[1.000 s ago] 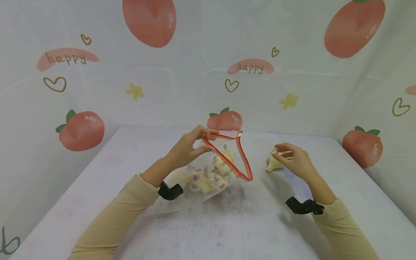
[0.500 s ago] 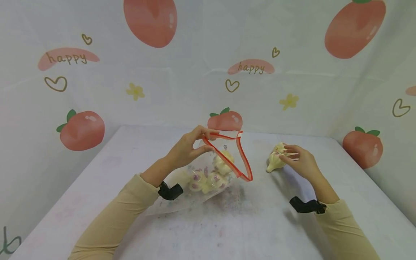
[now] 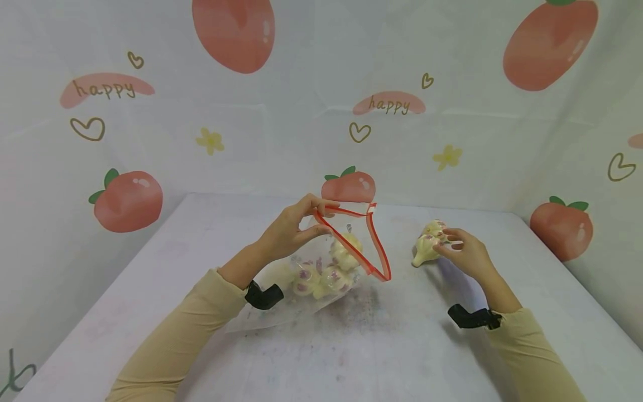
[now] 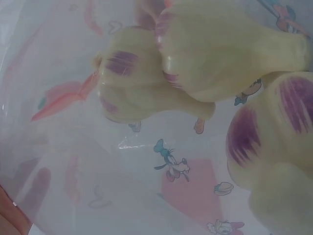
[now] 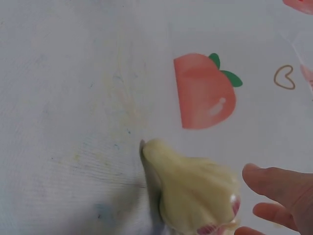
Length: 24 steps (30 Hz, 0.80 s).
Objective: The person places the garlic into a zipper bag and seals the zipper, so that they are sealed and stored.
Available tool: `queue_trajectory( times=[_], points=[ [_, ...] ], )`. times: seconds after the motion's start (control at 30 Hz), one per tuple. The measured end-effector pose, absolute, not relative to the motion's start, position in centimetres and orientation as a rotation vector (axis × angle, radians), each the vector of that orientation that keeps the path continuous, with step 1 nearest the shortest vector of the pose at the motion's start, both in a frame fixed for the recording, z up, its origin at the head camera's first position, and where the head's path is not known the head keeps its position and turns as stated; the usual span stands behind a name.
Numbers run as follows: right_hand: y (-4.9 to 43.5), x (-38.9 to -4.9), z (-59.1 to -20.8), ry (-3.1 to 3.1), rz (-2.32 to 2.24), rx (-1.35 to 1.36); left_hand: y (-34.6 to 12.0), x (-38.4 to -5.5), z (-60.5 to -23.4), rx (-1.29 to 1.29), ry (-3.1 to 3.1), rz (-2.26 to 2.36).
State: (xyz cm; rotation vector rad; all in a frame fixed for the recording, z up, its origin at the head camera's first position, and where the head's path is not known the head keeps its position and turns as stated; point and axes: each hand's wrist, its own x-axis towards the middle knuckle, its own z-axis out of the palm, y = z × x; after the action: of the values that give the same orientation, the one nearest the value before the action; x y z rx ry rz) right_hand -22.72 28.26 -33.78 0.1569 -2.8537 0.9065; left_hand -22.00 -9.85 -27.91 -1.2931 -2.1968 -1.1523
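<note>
My left hand [image 3: 293, 223] pinches the rim of a clear zip bag [image 3: 379, 245] with a red-edged mouth, spread wide toward the right. Inside lie several model garlic bulbs [image 3: 345, 255], pale with purple streaks; the left wrist view shows these garlic bulbs [image 4: 215, 54] close up through the cartoon-printed plastic. On the table to the right, two more garlic bulbs [image 3: 425, 249] lie against each other. Beside them is my right hand [image 3: 467, 254], fingers loosely bent. In the right wrist view, the thumb of the right hand [image 5: 283, 191] is apart from the nearer garlic bulb [image 5: 195, 191].
A pale, stained cloth covers the table [image 3: 321, 357]. Behind it rises a white curtain [image 3: 291, 134] printed with red fruit, hearts and "happy". A black wrist mount [image 3: 263, 296] sits on the left wrist, a similar mount [image 3: 472, 317] on the right.
My right hand has drawn back slightly to the right, uncovering more of the two garlic bulbs on the table. The left hand and the bag have stayed in place.
</note>
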Motion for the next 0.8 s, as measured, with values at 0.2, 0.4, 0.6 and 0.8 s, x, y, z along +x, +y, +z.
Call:
queue_trajectory(
  times=[0.2, 0.4, 0.6, 0.8],
  points=[
    [28.5, -23.1, -34.4, -2.886, 0.896, 0.159, -9.8, -22.0, -28.0, -1.269, -2.204, -1.124],
    [28.4, -23.4, -34.9, -2.909, 0.886, 0.159, -9.7, -22.1, -27.9, -1.274, -2.197, -1.119],
    [28.1, -23.8, -35.3, -2.896, 0.907, 0.166, -9.7, -22.1, -28.0, -1.286, -2.185, -1.136],
    [27.8, -24.0, -35.6, -2.897, 0.938, 0.161, -9.8, -22.0, -28.0, -1.309, -2.18, -1.149]
  ],
)
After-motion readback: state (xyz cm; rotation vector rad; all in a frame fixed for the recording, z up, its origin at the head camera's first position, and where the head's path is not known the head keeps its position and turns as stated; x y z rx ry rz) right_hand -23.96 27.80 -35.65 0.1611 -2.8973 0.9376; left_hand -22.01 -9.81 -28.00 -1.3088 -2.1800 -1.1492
